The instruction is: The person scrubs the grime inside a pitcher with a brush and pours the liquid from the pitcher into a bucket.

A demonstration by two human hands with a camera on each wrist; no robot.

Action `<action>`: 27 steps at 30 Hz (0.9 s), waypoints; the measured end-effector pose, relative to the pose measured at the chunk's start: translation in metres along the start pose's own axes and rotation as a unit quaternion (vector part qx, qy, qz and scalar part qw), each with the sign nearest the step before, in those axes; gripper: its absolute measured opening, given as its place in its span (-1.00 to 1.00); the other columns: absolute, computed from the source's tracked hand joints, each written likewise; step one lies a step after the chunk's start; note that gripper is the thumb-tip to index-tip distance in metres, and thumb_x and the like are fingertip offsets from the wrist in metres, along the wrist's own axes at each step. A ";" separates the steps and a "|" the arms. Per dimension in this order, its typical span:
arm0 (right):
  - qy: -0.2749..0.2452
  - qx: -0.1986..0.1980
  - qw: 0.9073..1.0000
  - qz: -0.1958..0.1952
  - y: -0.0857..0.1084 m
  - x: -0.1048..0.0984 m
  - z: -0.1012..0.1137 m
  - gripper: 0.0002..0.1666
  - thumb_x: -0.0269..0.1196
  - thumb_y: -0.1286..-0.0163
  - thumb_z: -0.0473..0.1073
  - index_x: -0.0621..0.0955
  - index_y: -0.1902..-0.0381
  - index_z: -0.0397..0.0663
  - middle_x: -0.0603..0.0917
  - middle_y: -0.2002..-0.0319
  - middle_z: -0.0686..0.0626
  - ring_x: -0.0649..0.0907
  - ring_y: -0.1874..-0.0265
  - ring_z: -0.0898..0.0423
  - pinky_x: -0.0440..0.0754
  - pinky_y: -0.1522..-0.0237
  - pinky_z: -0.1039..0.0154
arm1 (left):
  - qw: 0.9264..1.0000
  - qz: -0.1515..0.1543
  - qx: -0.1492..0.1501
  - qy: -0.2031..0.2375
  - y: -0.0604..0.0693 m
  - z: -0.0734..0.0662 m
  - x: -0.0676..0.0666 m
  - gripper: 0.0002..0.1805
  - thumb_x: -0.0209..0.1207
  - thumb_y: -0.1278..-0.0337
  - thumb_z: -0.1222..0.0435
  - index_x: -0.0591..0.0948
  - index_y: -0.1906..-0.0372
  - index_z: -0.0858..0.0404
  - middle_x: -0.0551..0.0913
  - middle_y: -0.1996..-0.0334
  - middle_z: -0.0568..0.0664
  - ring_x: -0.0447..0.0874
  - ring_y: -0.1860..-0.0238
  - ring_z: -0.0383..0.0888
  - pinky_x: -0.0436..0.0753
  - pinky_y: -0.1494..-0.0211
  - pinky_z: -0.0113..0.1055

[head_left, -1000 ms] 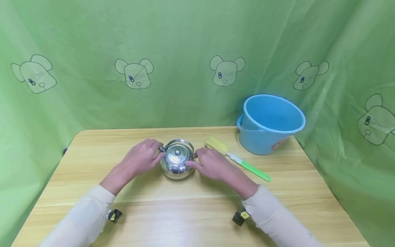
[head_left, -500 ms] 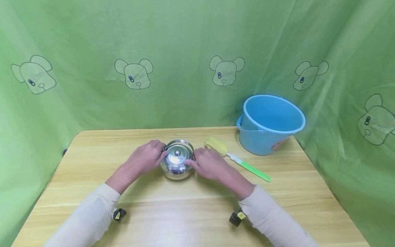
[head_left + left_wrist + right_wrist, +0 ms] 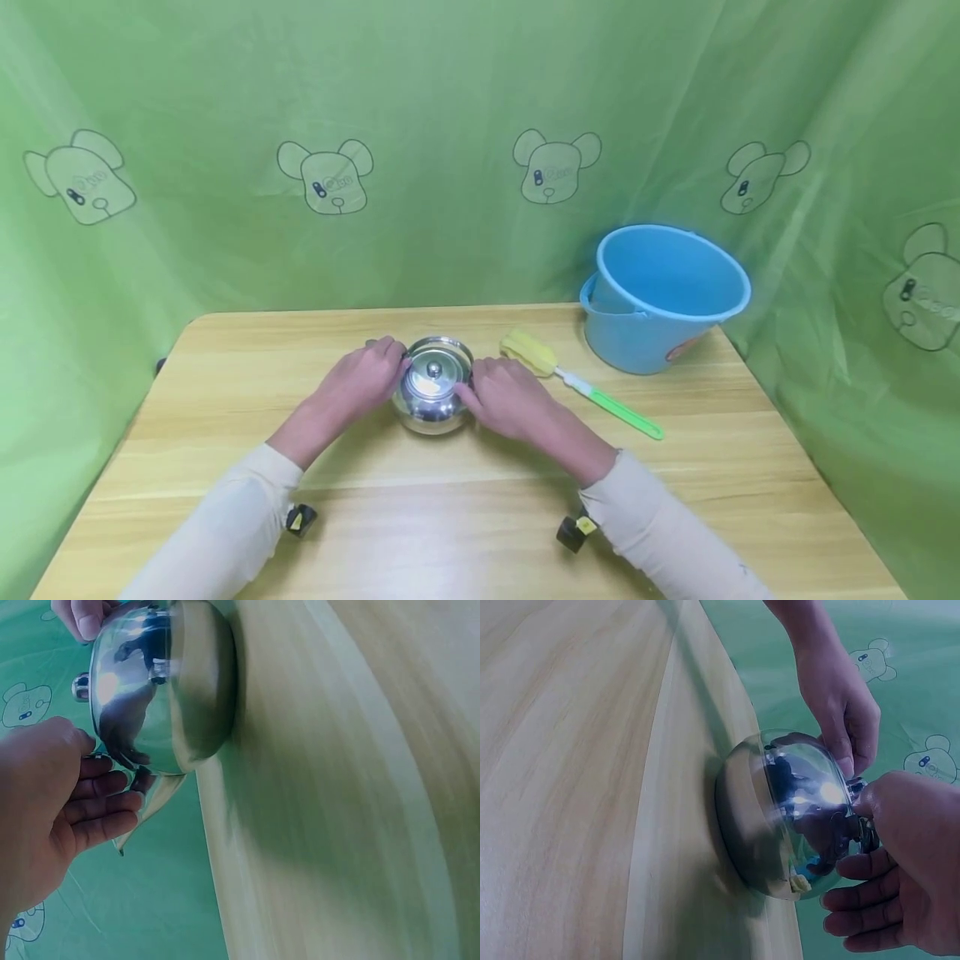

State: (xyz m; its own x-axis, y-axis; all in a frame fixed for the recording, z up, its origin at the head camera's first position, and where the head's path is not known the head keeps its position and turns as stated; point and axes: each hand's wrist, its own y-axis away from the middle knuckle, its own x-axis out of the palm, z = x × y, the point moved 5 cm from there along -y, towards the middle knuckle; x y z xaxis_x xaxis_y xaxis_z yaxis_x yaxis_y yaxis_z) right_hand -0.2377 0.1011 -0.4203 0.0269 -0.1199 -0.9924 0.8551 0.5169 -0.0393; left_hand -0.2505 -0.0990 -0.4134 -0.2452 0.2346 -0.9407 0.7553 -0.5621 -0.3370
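A small shiny steel kettle (image 3: 431, 408) stands upright on the wooden table, its knobbed lid (image 3: 433, 372) on top. Its hoop handle (image 3: 441, 339) shows as an arc behind the lid. At the kettle's left side, my left hand (image 3: 367, 375) pinches the handle's joint between thumb and forefinger. Below those fingers in the left wrist view, the spout (image 3: 154, 806) points away from the body. On the opposite side my right hand (image 3: 510, 396) pinches the other joint, thumb by the lid's edge; its remaining fingers (image 3: 862, 919) are loosely bent.
A yellow sponge brush (image 3: 528, 352) with a green handle (image 3: 626, 412) lies right of the kettle. Behind it, a blue bucket (image 3: 630, 337) stands at the table's back right corner. Green curtain (image 3: 450, 250) hangs along the back and sides.
My left hand has moved right, closing over the handle's joint that showed beside it earlier. The right hand has drawn in slightly against the kettle. The kettle stays in place.
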 end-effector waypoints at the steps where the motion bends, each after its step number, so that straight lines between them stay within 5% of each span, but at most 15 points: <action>1: 0.001 -0.002 1.000 -0.002 0.000 0.000 0.000 -0.30 -0.07 -0.64 0.23 0.62 -0.03 -0.35 0.65 0.31 -0.10 0.63 0.31 0.03 0.72 0.12 0.12 | 1.000 -0.004 0.004 -0.006 0.000 0.000 0.000 -0.75 0.09 -0.52 0.28 0.63 0.08 0.43 0.66 0.33 0.09 0.60 0.41 -0.13 0.74 0.39 -0.38; 17: 0.051 -0.012 0.999 0.002 -0.001 0.001 0.001 -0.47 -0.07 -0.63 0.10 0.58 0.17 -0.25 0.56 0.42 -0.07 0.51 0.43 0.06 0.66 0.20 0.13 | 0.997 -0.023 0.033 -0.059 0.007 -0.011 0.013 -0.86 0.10 -0.47 0.37 0.56 0.12 0.42 0.53 0.43 0.03 0.39 0.51 -0.23 0.56 0.54 -0.51; 27: 0.030 -0.017 0.999 -0.023 0.000 0.003 -0.003 -0.54 -0.05 -0.59 0.06 0.57 0.23 -0.19 0.51 0.47 -0.01 0.49 0.46 0.09 0.66 0.19 0.14 | 0.993 -0.051 0.038 -0.098 0.014 -0.018 0.014 -0.85 0.08 -0.45 0.37 0.57 0.18 0.42 0.54 0.47 0.04 0.40 0.56 -0.22 0.54 0.61 -0.50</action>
State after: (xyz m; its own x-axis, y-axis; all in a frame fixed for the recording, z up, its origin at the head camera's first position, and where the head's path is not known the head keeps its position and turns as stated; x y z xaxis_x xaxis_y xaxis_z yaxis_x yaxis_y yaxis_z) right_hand -0.2396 0.1032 -0.4241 -0.0443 -0.0938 -0.9946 0.8361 0.5414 -0.0883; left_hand -0.2329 -0.0891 -0.4308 -0.4375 0.1391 -0.8884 0.6737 -0.6037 -0.4263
